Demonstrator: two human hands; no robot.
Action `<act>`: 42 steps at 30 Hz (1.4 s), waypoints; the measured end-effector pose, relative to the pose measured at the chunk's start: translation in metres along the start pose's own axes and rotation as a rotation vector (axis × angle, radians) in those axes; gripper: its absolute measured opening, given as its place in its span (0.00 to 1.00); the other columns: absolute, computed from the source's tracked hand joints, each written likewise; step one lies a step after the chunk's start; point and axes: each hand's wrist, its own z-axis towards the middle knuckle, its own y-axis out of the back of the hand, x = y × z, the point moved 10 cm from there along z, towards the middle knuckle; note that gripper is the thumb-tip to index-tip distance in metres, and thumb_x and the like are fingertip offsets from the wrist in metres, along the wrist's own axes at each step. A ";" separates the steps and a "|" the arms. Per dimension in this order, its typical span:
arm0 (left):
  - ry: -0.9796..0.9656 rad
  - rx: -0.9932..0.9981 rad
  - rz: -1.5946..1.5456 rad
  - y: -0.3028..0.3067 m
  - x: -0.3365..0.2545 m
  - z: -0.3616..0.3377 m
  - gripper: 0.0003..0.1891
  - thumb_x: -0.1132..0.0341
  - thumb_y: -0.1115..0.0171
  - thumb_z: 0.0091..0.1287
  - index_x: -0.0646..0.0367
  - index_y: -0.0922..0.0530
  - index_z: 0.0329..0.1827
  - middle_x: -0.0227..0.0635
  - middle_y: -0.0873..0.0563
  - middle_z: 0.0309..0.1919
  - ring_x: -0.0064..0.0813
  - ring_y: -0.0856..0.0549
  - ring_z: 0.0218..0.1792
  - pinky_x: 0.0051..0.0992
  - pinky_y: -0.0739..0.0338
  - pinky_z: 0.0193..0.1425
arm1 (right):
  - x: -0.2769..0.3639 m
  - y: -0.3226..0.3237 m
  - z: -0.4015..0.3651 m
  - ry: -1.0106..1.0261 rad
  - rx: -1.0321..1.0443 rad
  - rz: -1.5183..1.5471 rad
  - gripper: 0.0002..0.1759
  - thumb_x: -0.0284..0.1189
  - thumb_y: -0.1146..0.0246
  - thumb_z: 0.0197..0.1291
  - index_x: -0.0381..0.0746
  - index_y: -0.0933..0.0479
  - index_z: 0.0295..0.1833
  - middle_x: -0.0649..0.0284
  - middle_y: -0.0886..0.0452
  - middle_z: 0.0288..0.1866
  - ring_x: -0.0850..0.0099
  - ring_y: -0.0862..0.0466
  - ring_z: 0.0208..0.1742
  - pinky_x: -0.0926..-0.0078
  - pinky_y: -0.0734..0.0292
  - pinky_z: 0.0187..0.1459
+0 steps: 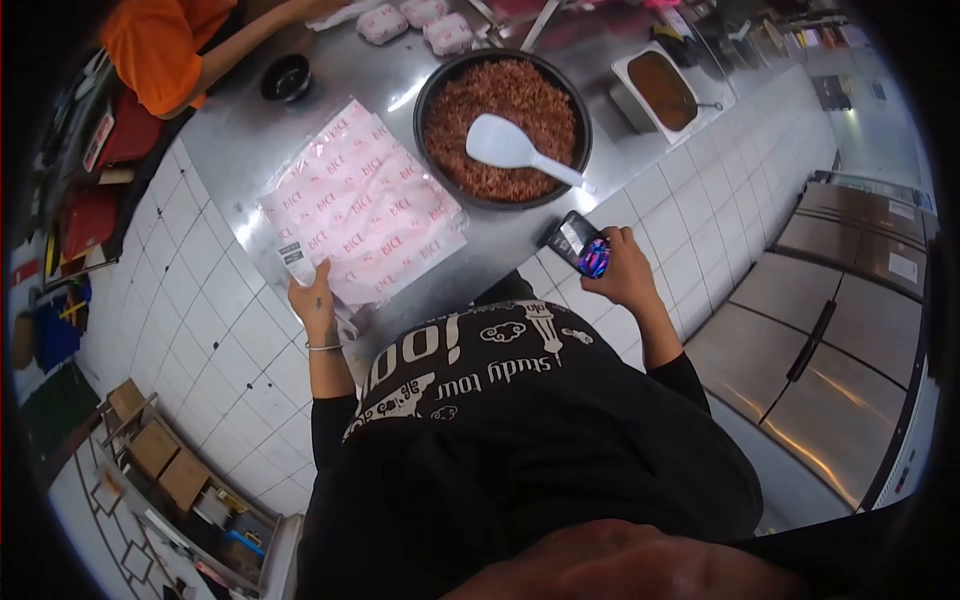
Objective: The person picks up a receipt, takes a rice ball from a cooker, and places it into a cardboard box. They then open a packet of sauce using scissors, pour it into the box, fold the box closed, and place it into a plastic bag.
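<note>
My right hand (624, 270) grips a smartphone (576, 240) with a lit screen, just off the front edge of the steel table. My left hand (314, 296) pinches the near left corner of a pack of pink-and-white printed wrapping paper (365, 205). The pack lies flat on the table in clear plastic, with a small label at that corner. Beside it stands a round black pan (586, 130) full of reddish-brown rice (515, 95). A white rice paddle (505, 143) rests on the rice, its handle reaching over the near rim.
Several wrapped parcels (447, 33) lie at the back, with a small black bowl (286, 78) to the left. A steel container of brown sauce (660, 90) holds a ladle at right. A person in an orange sleeve (155, 55) stands far left. Steel refrigerators (820, 340) line the right.
</note>
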 end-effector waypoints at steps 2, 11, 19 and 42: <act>-0.036 0.017 -0.009 0.003 -0.001 0.001 0.14 0.69 0.26 0.59 0.65 0.18 0.44 0.34 0.13 0.37 0.25 0.16 0.35 0.26 0.22 0.42 | 0.042 -0.012 -0.016 0.068 0.061 0.063 0.40 0.41 0.22 0.33 0.39 0.29 0.55 0.52 0.26 0.48 0.49 0.19 0.49 0.53 0.21 0.47; -0.053 0.016 0.057 0.012 0.015 -0.005 0.17 0.66 0.25 0.58 0.66 0.18 0.45 0.38 0.11 0.38 0.29 0.14 0.39 0.29 0.22 0.48 | 0.233 -0.063 0.023 0.389 -0.063 0.071 0.40 0.44 0.23 0.37 0.37 0.31 0.55 0.53 0.27 0.46 0.51 0.19 0.46 0.52 0.22 0.45; 0.012 -0.020 0.016 0.026 0.005 -0.015 0.17 0.60 0.31 0.64 0.63 0.20 0.49 0.38 0.12 0.36 0.25 0.16 0.31 0.28 0.21 0.40 | 0.258 -0.099 0.059 0.411 -0.181 -0.111 0.41 0.47 0.27 0.45 0.34 0.32 0.61 0.53 0.27 0.52 0.55 0.21 0.52 0.54 0.23 0.49; 0.241 1.496 -0.906 -0.378 -0.287 -0.400 0.28 0.49 0.59 0.80 0.49 0.45 0.79 0.51 0.30 0.69 0.43 0.20 0.61 0.45 0.19 0.62 | -0.079 0.118 -0.131 0.420 0.103 1.325 0.19 0.31 0.28 0.52 0.34 0.20 0.48 0.58 0.20 0.53 0.68 0.24 0.60 0.69 0.37 0.66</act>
